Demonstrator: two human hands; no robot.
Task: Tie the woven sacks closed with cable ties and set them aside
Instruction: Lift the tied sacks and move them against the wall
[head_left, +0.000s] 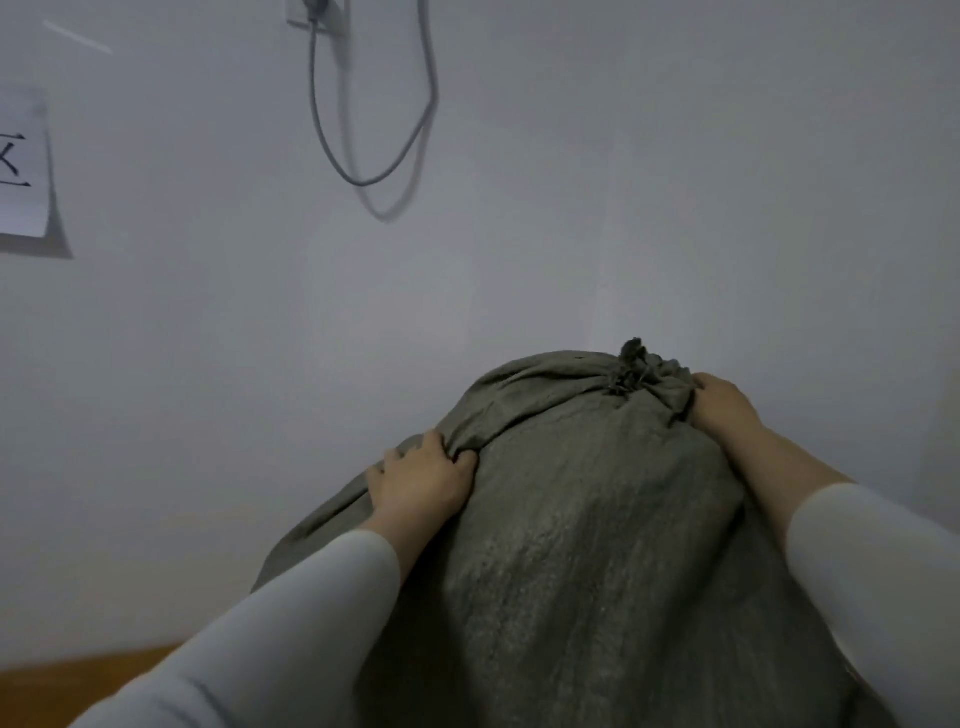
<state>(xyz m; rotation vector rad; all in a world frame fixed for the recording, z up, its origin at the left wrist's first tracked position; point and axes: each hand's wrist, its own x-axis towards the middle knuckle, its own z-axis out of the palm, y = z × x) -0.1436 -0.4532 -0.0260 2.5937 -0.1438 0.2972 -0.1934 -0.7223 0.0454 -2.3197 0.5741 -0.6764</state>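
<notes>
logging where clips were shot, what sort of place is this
Probably a plain indoor room used for storage or packing: a bare white wall with a socket and looped grey cable, a paper sign, and a tied woven sack.

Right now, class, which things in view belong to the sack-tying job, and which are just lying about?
Job: woven sack; its gathered neck; left hand gripping a fold; right hand gripping beside the neck.
Lying about: grey cable; wall socket; paper sign; wooden floor.
</notes>
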